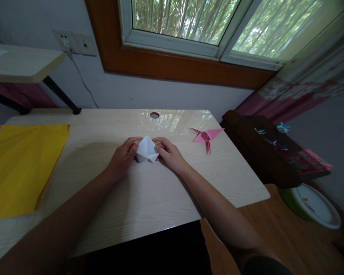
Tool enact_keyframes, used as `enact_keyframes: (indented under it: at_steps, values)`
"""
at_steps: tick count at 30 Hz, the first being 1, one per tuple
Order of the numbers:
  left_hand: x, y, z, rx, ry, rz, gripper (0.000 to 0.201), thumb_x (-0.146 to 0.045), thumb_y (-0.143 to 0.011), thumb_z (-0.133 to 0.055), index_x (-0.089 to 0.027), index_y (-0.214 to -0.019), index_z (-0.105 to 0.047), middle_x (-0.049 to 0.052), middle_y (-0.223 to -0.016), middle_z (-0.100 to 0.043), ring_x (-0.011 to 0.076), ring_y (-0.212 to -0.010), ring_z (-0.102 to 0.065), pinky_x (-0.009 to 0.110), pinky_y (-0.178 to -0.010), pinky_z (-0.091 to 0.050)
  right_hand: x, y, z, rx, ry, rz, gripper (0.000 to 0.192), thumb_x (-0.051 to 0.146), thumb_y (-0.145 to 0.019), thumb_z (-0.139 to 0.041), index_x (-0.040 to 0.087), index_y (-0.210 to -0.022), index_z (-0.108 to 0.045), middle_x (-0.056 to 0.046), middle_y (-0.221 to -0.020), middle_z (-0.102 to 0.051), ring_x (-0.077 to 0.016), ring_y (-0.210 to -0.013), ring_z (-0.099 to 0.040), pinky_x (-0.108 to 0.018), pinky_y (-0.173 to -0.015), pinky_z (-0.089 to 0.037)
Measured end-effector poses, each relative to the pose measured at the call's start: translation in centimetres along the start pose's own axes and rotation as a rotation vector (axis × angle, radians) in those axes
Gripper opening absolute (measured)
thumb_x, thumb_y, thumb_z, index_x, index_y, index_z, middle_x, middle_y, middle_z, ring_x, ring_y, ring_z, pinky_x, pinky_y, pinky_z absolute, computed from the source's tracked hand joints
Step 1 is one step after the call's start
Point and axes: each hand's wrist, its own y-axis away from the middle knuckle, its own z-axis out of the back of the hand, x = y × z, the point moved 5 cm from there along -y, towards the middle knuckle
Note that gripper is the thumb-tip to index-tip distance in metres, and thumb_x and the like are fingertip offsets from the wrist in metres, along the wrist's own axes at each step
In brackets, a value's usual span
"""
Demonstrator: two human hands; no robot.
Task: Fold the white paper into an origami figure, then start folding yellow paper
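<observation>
Round white-and-green container (323,213) on the floor (263,217), right; a small yellowish bit (305,199) in it, too small to identify; left hand (122,156) and right hand (171,154) extended forward over the table (160,194); both sets of fingers pinched on opposite sides of folded white paper (147,147), left of pink paper figure (204,136).

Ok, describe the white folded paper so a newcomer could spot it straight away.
Find the pale table beneath the window. Toward its middle, nearer the viewer than the round hole, the left hand and right hand hold a small folded paper. It's white with a peaked top, unlike the pink folded paper on the right and the large yellow sheet on the left.
</observation>
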Motion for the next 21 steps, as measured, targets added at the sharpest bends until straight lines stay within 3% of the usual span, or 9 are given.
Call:
enact_keyframes:
  at_steps: [4, 9, 13, 21]
  values:
    - [-0.21, 0.15, -0.17, 0.011, -0.011, -0.02, 0.043, -0.047, -0.102, -0.042, -0.021, -0.127, -0.064, 0.006, -0.112, -0.071, 0.0154, -0.077, -0.064, 0.024, -0.064, -0.053, 0.22, 0.04, -0.1, 0.009, -0.013, 0.019, 0.033, 0.033, -0.092, -0.058, 0.024, -0.124, -0.061, 0.003, -0.08, -0.061, -0.011, -0.063, -0.062, -0.025, -0.06, -0.051]
    - [0.09, 0.19, -0.39, 0.026, 0.083, 0.022, 0.047, -0.052, -0.101, -0.044, -0.022, -0.132, -0.063, 0.005, -0.106, -0.072, 0.0123, -0.062, -0.062, 0.022, -0.052, -0.052, 0.43, 0.06, -0.19, 0.005, -0.028, 0.002, 0.032, 0.034, -0.092, -0.057, 0.023, -0.122, -0.061, 0.001, -0.091, -0.064, -0.0104, -0.065, -0.062, -0.024, -0.059, -0.054]
    - [0.0, 0.19, -0.39, 0.031, 0.15, 0.025, 0.048, -0.053, -0.1, -0.047, -0.02, -0.128, -0.068, 0.01, -0.123, -0.069, 0.0144, -0.071, -0.065, 0.023, -0.053, -0.055, 0.67, 0.1, -0.14, -0.013, -0.002, 0.0, 0.031, 0.033, -0.091, -0.059, 0.025, -0.12, -0.064, -0.003, -0.109, -0.067, -0.0117, -0.073, -0.064, -0.023, -0.06, -0.056]
    - [0.68, -0.17, -0.37, 0.102, 0.236, -0.035, 0.045, -0.055, -0.098, -0.05, -0.02, -0.113, -0.073, 0.01, -0.108, -0.065, 0.0168, -0.079, -0.066, 0.027, -0.063, -0.06, 0.81, 0.0, 0.13, -0.033, 0.022, 0.019, 0.029, 0.038, -0.095, -0.057, 0.024, -0.115, -0.071, -0.005, -0.112, -0.07, -0.0154, -0.086, -0.065, -0.027, -0.07, -0.058]
